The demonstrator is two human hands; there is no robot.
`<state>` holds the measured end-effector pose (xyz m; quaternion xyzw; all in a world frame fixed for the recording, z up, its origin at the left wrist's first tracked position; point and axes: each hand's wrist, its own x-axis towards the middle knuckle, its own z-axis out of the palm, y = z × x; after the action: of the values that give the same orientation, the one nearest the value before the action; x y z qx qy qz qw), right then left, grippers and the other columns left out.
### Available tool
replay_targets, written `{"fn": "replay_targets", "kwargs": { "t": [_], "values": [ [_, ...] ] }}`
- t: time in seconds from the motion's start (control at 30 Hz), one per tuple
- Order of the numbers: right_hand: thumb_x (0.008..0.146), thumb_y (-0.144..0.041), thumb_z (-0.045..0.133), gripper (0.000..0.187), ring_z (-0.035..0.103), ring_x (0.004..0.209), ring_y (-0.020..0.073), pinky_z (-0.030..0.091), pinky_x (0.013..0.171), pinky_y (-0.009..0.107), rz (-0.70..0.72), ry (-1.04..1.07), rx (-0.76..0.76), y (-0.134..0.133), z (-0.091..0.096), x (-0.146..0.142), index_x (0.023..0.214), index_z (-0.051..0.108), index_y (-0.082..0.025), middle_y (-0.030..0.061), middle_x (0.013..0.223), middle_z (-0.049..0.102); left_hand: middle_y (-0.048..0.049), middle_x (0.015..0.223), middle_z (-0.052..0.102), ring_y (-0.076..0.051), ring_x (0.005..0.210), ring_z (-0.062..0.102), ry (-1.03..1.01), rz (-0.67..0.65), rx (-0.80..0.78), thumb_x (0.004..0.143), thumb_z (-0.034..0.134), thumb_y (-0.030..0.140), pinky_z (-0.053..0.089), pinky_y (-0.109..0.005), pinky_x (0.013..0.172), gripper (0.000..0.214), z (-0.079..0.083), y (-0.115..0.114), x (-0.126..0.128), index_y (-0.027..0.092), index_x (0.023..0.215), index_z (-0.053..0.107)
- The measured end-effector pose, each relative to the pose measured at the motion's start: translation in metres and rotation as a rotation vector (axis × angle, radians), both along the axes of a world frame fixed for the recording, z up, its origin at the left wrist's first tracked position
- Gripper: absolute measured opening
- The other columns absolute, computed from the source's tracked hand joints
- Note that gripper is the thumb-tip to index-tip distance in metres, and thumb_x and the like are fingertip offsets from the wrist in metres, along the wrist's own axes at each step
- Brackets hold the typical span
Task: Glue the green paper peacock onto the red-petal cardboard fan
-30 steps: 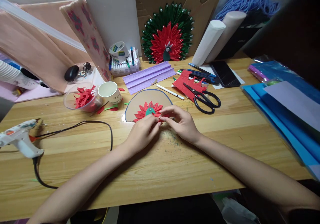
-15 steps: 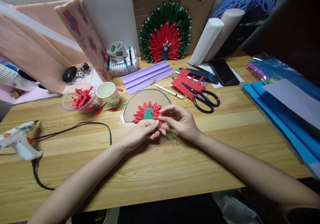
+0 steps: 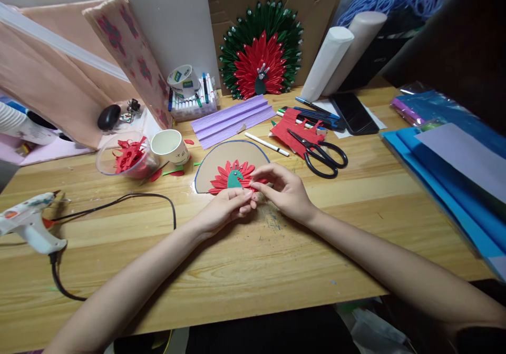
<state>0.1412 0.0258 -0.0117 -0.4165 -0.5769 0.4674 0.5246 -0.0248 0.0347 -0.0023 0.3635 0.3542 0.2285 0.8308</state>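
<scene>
A half-round cardboard piece [image 3: 213, 167] with a blue outline lies flat before me. On it are red paper petals [image 3: 221, 184] fanned around a green paper peacock body [image 3: 234, 179]. My left hand [image 3: 229, 206] is closed in a pinch at the lower front of this piece. My right hand [image 3: 282, 190] meets it from the right, thumb and forefinger pressed together. The fingertips of both hands nearly touch. What they pinch is too small and hidden to make out; red paper shows just behind them.
Black-handled scissors [image 3: 326, 159] rest on cut red paper [image 3: 292, 130] to the right. A white pen [image 3: 266, 144] and purple crepe paper [image 3: 233, 121] lie behind. Leftward are a paper cup [image 3: 169, 147], a tub of red scraps [image 3: 106, 159] and a corded glue gun [image 3: 33, 222].
The fingers of my left hand have curled in more. My right hand stays almost in place, its fingertips still close to the left ones.
</scene>
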Motion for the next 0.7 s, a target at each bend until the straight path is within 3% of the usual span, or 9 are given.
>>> {"fn": "replay_targets", "kwargs": {
  "t": [0.27,0.47,0.7],
  "values": [
    [0.077,-0.022,0.066,0.014,0.063,0.084,0.0145,0.053,0.073,0.029,0.012,0.002,-0.066,0.0028,-0.0009,0.0000,0.091,0.063,-0.020,0.0030,0.090,0.066,0.0022,0.063,0.049,-0.005,0.050,0.033,0.010,0.025,0.024,0.079,0.058,0.030,0.020,-0.020,0.050,0.021,0.0025,-0.0002,0.0019,0.012,0.070,0.055],
    [0.086,-0.032,0.055,0.016,0.062,0.078,0.0125,0.052,0.070,0.027,0.031,-0.068,-0.099,0.0078,0.0005,0.0069,0.092,0.063,-0.019,0.0027,0.087,0.065,0.0040,0.055,0.044,-0.006,0.048,0.032,0.043,0.027,0.041,0.080,0.057,0.033,0.016,-0.022,0.047,0.021,0.0026,-0.0001,0.0032,0.014,0.070,0.053],
    [0.079,-0.029,0.064,0.015,0.062,0.074,0.0130,0.052,0.067,0.028,0.070,-0.057,-0.130,0.0066,-0.0006,0.0043,0.089,0.062,-0.018,0.0033,0.087,0.065,0.0046,0.053,0.042,-0.006,0.047,0.030,0.054,0.011,0.058,0.079,0.059,0.037,0.016,-0.022,0.048,0.026,0.0016,-0.0007,0.0025,0.014,0.069,0.053]
  ]
}}
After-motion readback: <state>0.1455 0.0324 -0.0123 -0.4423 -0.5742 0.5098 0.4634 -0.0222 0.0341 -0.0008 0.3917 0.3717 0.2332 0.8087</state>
